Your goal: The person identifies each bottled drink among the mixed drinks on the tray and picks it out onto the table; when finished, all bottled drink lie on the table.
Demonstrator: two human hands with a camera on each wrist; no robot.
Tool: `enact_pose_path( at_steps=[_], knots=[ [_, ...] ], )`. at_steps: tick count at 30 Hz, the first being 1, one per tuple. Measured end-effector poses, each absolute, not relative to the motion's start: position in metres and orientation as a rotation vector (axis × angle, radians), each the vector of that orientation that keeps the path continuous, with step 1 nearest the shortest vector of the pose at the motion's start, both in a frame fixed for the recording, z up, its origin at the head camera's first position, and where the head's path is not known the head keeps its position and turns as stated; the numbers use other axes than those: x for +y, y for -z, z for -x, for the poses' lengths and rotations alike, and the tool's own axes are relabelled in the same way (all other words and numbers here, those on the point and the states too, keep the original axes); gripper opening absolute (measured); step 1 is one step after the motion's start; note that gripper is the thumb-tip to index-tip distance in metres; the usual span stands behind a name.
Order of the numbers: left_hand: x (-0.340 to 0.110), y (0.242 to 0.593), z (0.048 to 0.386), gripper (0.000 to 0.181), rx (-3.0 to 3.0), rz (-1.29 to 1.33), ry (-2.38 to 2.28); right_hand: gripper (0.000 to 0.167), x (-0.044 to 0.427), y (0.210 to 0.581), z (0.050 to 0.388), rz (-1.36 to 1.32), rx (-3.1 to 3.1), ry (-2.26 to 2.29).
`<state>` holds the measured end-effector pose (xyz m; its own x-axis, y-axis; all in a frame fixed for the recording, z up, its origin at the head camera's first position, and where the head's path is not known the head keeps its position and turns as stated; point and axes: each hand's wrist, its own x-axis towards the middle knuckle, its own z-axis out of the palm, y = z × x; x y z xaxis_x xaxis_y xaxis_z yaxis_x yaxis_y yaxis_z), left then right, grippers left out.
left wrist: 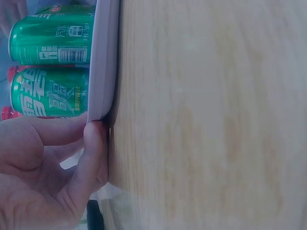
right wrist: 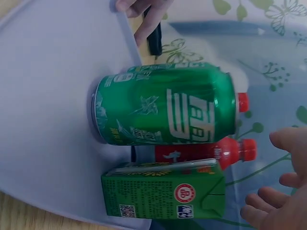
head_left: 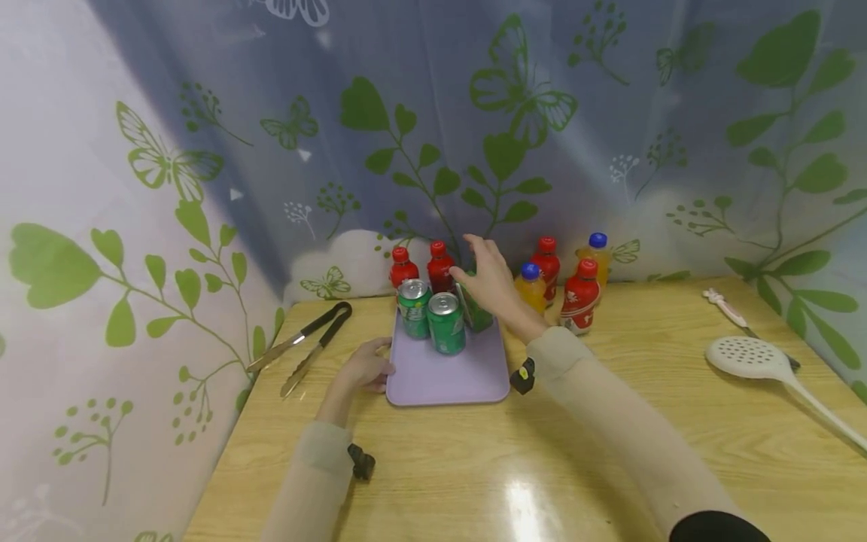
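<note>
The left hand (head_left: 369,366) pinches the rim of a pale purple, rectangular plastic tray (head_left: 447,384) just to its right, likely steadying it. The right hand (head_left: 491,280), fingers loosely spread, holds nothing and hovers above a green, box-shaped cardboard carton (right wrist: 163,196) on the tray. To that hand's left, 2 green cylindrical metal cans (head_left: 447,333) stand close together, probably to save space.
</note>
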<state>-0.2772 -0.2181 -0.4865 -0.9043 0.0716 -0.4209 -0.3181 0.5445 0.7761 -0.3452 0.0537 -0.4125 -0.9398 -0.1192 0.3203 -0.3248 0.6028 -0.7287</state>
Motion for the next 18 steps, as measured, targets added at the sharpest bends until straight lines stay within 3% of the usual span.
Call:
enact_pose_path(
  at_steps=[18],
  knots=[
    [-0.219, 0.488, 0.278, 0.075, 2.370, 0.221, -1.333, 0.074, 0.034, 0.429, 0.376, -0.254, -2.855, -0.950]
  ],
)
